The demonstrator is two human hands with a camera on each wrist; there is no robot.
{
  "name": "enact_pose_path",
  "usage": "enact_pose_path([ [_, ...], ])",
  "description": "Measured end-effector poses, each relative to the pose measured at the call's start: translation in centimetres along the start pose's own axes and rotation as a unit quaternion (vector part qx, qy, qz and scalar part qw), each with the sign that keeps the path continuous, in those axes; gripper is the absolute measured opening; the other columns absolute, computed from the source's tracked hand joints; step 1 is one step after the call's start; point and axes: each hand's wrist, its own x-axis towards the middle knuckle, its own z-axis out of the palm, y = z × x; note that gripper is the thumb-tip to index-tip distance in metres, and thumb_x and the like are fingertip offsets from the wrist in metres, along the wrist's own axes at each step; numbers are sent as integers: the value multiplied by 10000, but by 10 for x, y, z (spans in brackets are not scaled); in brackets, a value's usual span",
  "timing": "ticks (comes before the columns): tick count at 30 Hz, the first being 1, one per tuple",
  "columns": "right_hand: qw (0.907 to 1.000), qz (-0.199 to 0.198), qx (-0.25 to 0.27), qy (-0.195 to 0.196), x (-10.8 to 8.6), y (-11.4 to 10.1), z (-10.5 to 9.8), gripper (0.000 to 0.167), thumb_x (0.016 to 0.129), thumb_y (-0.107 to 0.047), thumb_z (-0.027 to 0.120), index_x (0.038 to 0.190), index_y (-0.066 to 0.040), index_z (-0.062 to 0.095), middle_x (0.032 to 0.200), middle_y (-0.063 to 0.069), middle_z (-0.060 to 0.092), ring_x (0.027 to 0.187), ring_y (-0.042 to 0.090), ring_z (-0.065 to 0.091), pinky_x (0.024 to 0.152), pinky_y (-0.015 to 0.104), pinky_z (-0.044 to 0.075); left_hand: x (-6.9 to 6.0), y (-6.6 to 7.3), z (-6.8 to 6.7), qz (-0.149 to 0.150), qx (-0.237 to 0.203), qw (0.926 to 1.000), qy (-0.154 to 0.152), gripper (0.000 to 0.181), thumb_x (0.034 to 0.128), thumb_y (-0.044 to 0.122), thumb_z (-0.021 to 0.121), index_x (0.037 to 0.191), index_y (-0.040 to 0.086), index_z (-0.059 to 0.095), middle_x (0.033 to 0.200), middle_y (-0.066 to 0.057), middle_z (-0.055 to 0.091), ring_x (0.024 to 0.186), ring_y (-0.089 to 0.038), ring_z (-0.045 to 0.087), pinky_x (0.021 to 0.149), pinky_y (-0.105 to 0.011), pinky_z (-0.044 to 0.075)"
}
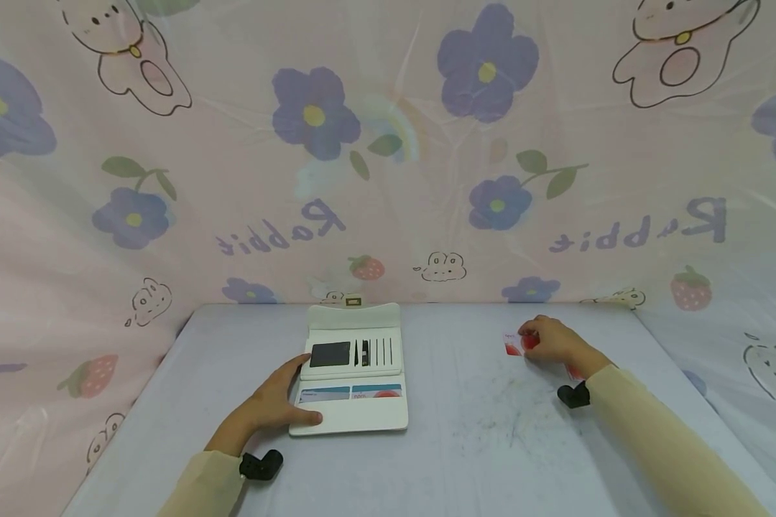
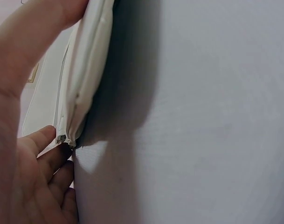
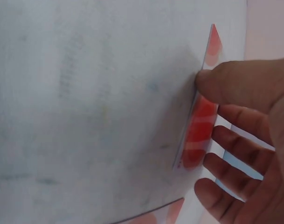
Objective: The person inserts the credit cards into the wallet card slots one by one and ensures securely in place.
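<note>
An opened white wallet (image 1: pixel 349 422) lies on the table, with two cards (image 1: pixel 376 391) showing in its lower pocket. My left hand (image 1: pixel 268 402) grips the wallet's left side, thumb over its front flap and fingers along the edge. In the left wrist view, the wallet's edge (image 2: pixel 88 70) lies between thumb and fingers. To the right, my right hand (image 1: pixel 559 345) pinches a red-and-white card (image 1: pixel 512 344). The right wrist view has the thumb on one edge of that card (image 3: pixel 200 128) and the fingers at the other side. Part of a second red-and-white card (image 3: pixel 151 217) shows nearby.
The white table (image 1: pixel 465 459) meets a patterned cloth (image 1: pixel 414 179) at its back edge. That second card (image 1: pixel 574 372) lies under my right wrist. The wallet also has a dark window (image 1: pixel 330 354) and several narrow slots.
</note>
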Motion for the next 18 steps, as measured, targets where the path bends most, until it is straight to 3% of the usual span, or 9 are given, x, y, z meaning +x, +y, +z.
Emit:
enact_pose_path([
  [11, 9991, 414, -92, -4, 0, 0, -1, 464, 730, -214, 764, 1147, -119, 584, 1131, 223, 595, 988, 380, 567, 844, 585, 482, 0, 3, -2, 60, -36, 10000, 28, 1213, 564, 569, 857, 1512, 99, 265, 1547, -212, 305, 1424, -429, 284, 1124, -614, 280],
  [18, 9994, 301, 144, 137, -4, 1, 0, 462, 745, -181, 770, 1152, -83, 575, 1085, 224, 579, 947, 340, 569, 839, 529, 518, -1, 3, -1, 64, -46, 10000, 24, 1209, 569, 558, 859, 1516, 107, 257, 1552, -209, 297, 1427, -427, 279, 1128, -612, 277],
])
